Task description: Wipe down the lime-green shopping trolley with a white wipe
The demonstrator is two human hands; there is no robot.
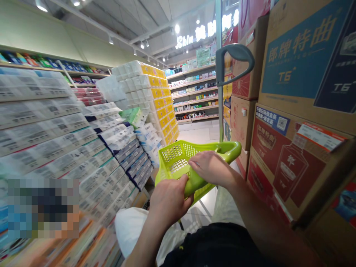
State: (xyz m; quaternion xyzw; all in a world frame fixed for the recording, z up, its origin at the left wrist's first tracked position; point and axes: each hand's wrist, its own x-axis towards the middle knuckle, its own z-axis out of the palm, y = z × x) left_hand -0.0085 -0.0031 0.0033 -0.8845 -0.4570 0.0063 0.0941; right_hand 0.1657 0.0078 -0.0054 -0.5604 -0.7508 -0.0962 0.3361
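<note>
A shopper's left hand point(169, 200) clenches in a fist around the lime-green handle point(196, 185) of a plastic shopping basket point(178, 159) that tilts in front of the person's dark top point(217, 248). The right hand point(211, 168) lies across the handle, fingers lightly curved, pinching nothing. A grey pull handle point(235, 55) rises beyond the basket, between stacked toilet paper packs point(47, 122) at left and T6 liquor cartons point(300, 148) at right. A white plastic bag point(130, 230) sits below the left hand.
</note>
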